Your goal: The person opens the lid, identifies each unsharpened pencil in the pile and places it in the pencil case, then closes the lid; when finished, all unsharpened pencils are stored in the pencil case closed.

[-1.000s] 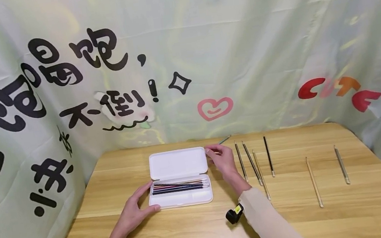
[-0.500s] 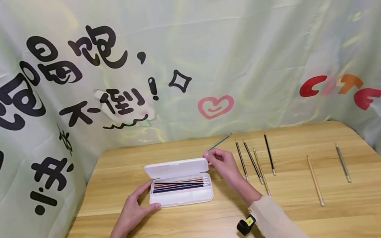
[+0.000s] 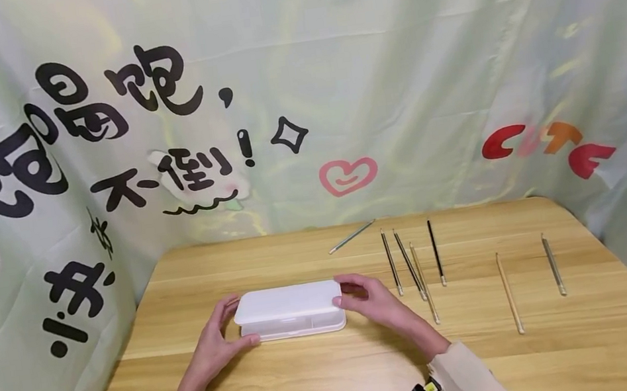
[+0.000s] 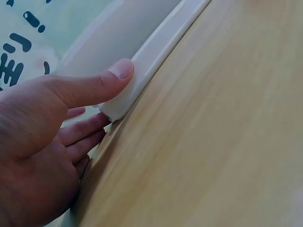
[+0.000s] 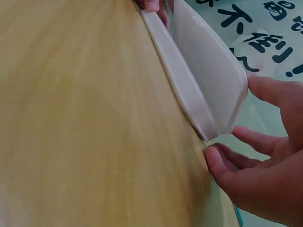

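Note:
A white pencil case (image 3: 322, 322) lies on the wooden table with its lid (image 3: 286, 301) tilted partly down over the base. My left hand (image 3: 216, 339) grips the case's left end, with the thumb (image 4: 122, 69) on the front wall and the other fingers around the back corner. At the right end, my right hand (image 3: 376, 300) holds the lid by its edge, thumb toward the front and fingers behind. In the right wrist view the lid (image 5: 210, 66) stands at an angle above the base (image 5: 182, 87). The pencils inside are hidden under the lid.
A grey-green pencil (image 3: 351, 237) lies behind the case near the table's back edge. Several dark and plain wooden pencils lie to the right, among them a black pencil (image 3: 436, 252), a natural wood pencil (image 3: 510, 293) and a grey pencil (image 3: 553, 264). A printed curtain (image 3: 423, 73) hangs behind.
The lid has swung from lying open at the back to leaning forward over the base, covering the pencils. My right hand has come forward with it; my left hand has stayed at the left end.

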Demonstrator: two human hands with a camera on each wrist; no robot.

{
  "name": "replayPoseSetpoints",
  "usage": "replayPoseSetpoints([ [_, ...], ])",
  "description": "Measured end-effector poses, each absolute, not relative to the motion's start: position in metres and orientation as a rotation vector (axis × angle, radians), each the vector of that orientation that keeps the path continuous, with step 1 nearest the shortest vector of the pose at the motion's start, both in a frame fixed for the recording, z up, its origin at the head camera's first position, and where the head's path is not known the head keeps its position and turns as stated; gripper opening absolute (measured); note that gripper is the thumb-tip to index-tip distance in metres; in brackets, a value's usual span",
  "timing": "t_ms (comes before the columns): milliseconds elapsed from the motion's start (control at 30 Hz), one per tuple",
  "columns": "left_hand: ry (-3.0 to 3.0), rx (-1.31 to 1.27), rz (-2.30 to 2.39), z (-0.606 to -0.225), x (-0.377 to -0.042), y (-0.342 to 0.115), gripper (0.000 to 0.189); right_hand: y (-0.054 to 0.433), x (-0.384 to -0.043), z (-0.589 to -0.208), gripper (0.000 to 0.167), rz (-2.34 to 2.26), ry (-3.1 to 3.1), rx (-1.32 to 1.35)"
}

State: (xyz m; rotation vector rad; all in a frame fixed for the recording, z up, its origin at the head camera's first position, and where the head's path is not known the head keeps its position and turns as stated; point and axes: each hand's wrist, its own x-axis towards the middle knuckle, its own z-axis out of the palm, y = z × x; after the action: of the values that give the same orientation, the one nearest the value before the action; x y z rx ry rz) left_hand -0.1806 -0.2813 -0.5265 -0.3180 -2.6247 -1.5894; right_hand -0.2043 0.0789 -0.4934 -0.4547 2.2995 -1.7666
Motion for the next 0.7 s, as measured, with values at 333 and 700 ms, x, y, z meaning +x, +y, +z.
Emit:
replayPoseSetpoints([
  [333, -2.705, -0.372, -1.536, -0.5233, -0.1769, -0.2898, 0.085, 0.0726, -0.2012, -0.5032, 0.062, -1.703, 2.355, -0.581],
  [700, -2.702, -0.387, -1.493, -0.5244, -0.1766, -0.2865, 0.079, 0.0717, -0.1948, -0.5006, 0.066, -1.671, 2.388, -0.538],
])
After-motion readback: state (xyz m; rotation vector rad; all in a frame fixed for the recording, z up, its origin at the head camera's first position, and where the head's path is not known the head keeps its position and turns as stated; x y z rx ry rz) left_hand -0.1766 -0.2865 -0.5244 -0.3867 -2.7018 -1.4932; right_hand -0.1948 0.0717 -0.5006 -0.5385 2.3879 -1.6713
